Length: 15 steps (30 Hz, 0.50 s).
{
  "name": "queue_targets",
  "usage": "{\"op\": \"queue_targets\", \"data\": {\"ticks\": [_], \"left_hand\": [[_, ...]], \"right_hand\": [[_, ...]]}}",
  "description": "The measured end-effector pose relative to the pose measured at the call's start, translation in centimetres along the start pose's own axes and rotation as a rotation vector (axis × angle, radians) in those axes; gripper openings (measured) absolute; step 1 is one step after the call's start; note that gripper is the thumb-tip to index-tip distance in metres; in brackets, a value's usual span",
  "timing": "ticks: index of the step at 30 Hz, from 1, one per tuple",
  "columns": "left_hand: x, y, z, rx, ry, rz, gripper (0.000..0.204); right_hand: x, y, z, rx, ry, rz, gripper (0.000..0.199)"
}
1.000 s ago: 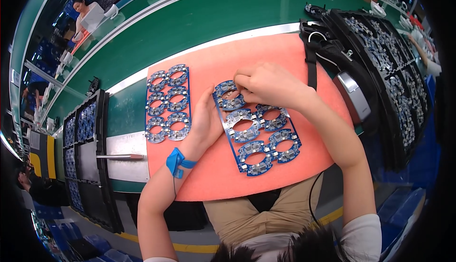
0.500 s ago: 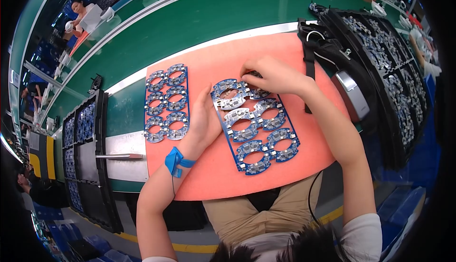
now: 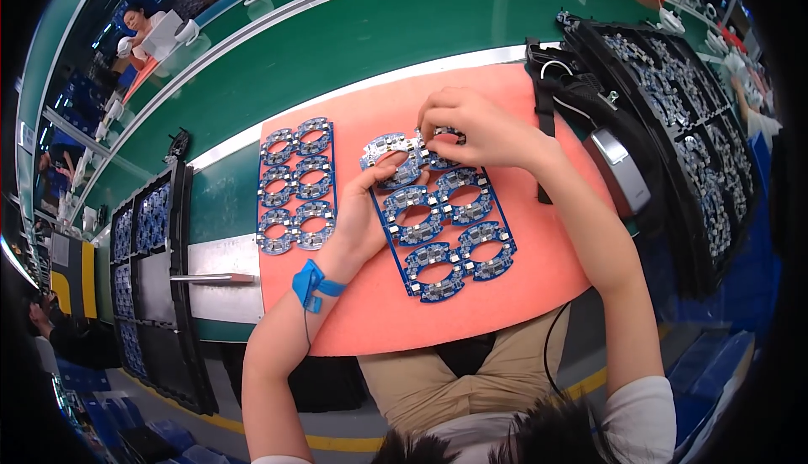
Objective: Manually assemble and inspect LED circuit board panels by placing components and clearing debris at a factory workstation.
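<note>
Both forearms reach up from the lower edge. The left hand (image 3: 362,220) lies palm down, thumb stretched out rightward; the right hand (image 3: 480,131) curls over, fingertips (image 3: 427,133) pinched together.

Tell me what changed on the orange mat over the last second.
The right hand slid from the panel's upper left corner toward its top middle, fingertips now pinching a ring-shaped board there. The left hand kept pressing the blue circuit board panel at its left edge. The second panel, the orange mat and the black trays stayed put.
</note>
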<state>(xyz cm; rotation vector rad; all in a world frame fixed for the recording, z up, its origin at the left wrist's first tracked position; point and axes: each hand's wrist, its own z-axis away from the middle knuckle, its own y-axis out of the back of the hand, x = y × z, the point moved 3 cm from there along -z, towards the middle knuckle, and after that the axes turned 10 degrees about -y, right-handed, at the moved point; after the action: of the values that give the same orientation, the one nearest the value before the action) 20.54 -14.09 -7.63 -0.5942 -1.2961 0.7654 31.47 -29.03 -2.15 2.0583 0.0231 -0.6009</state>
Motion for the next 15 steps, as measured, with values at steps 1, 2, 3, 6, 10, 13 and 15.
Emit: {"op": "queue_targets", "data": {"ticks": [1, 2, 3, 6, 10, 13, 15], "left_hand": [[0.0, 0.0, 0.0, 0.002, -0.003, -0.012, 0.039], [-0.1, 0.0, -0.1, 0.003, -0.003, -0.011, 0.039], [-0.1, -0.1, -0.1, 0.004, -0.018, -0.041, 0.038], [-0.1, 0.1, -0.3, -0.006, -0.019, -0.044, 0.041], [-0.2, -0.6, -0.3, -0.036, -0.03, -0.074, 0.057], [-0.5, -0.2, -0.3, 0.007, -0.009, -0.09, 0.062], [-0.5, -0.1, -0.3, 0.019, -0.001, -0.105, 0.062]], "right_hand": [[-0.1, 0.1, 0.0, -0.001, 0.001, 0.001, 0.013], [-0.4, 0.1, 0.0, -0.018, 0.011, 0.018, 0.012], [-0.6, 0.0, 0.1, -0.033, 0.02, 0.036, 0.012], [-1.3, -0.1, 0.3, -0.008, 0.022, 0.071, 0.014], [-1.4, -0.1, 0.5, -0.049, -0.017, 0.097, 0.015], [-1.8, -0.5, 0.4, -0.026, -0.073, 0.177, 0.016], [-2.0, -0.3, 0.1, -0.094, -0.211, 0.048, 0.014]]}}
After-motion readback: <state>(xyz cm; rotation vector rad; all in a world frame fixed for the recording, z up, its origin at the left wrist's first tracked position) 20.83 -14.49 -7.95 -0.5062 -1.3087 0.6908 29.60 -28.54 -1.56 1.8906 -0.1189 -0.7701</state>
